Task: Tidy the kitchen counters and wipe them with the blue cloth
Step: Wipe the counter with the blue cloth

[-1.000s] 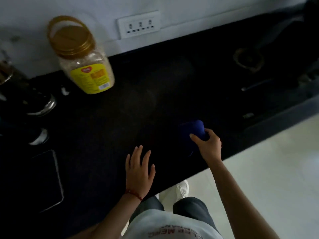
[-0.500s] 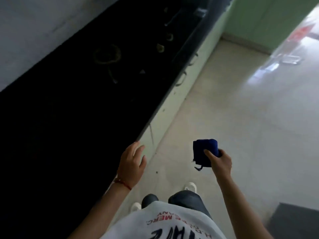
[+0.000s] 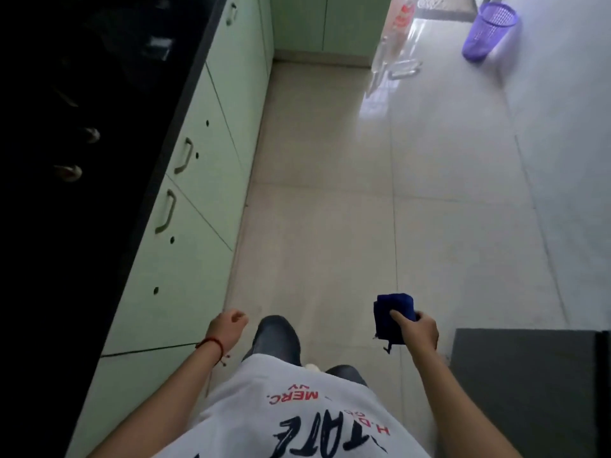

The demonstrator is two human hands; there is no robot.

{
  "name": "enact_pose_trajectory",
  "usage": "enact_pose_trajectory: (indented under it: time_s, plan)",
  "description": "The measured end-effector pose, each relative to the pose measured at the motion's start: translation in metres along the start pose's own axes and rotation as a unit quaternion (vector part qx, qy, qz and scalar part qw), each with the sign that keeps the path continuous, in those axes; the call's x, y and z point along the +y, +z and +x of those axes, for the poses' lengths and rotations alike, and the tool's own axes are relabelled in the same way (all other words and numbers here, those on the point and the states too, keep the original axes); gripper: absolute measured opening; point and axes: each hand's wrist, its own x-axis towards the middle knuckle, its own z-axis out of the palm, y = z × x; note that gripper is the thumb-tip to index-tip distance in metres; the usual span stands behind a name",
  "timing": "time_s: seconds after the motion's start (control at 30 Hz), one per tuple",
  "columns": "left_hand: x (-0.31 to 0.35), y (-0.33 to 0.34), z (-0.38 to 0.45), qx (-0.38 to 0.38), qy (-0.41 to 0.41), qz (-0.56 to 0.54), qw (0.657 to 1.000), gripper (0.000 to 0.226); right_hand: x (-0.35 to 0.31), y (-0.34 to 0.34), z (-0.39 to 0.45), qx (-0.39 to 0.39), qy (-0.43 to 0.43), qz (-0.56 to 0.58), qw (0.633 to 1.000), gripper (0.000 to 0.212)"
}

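While the right hand (image 3: 417, 332) grips the folded blue cloth (image 3: 393, 315) out over the floor, well right of the dark counter (image 3: 82, 160), the left hand (image 3: 228, 327) hangs loosely curled, holding nothing; wiping looks paused or finished, cannot tell which.

Non-task surroundings of the kitchen aisle.

Pale green cabinet fronts (image 3: 211, 180) with curved metal handles (image 3: 183, 156) line the left side above a beige tiled floor (image 3: 330, 209). A purple mesh basket (image 3: 488, 30) leans tilted at the upper right, well apart from a dark grey mat (image 3: 525, 385) lying at the lower right. A white printed shirt (image 3: 297, 418) fills the bottom edge.
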Motion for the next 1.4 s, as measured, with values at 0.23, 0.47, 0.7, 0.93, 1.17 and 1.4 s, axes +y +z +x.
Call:
enact_pose_trajectory:
  time_s: [0.23, 0.47, 0.7, 0.93, 1.17, 1.4]
  plan:
    - [0.045, -0.023, 0.089, -0.041, -0.067, -0.005, 0.997, 0.019, -0.102, 0.029, 0.089, -0.016, -0.004, 0.009, 1.000, 0.022]
    - [0.177, -0.067, 0.193, -0.063, -0.086, -0.037, 0.994, 0.031, -0.218, 0.029, 0.172, 0.019, 0.015, 0.007, 1.000, 0.028]
    - [0.341, -0.101, 0.288, -0.062, 0.012, -0.046, 0.997, 0.026, -0.282, 0.027, 0.245, 0.034, 0.041, -0.008, 0.999, 0.025]
    - [0.423, -0.122, 0.365, -0.002, -0.025, -0.120, 0.992, 0.027, -0.380, 0.023, 0.353, 0.016, 0.041, -0.033, 0.998, 0.021]
    - [0.454, -0.137, 0.394, 0.052, -0.114, -0.189, 0.974, 0.018, -0.535, 0.055, 0.440, -0.058, -0.047, -0.115, 0.990, 0.035]
    - [0.448, -0.147, 0.434, 0.081, -0.215, -0.265, 0.936, 0.022, -0.655, 0.130, 0.496, -0.117, -0.106, -0.158, 0.975, 0.036]
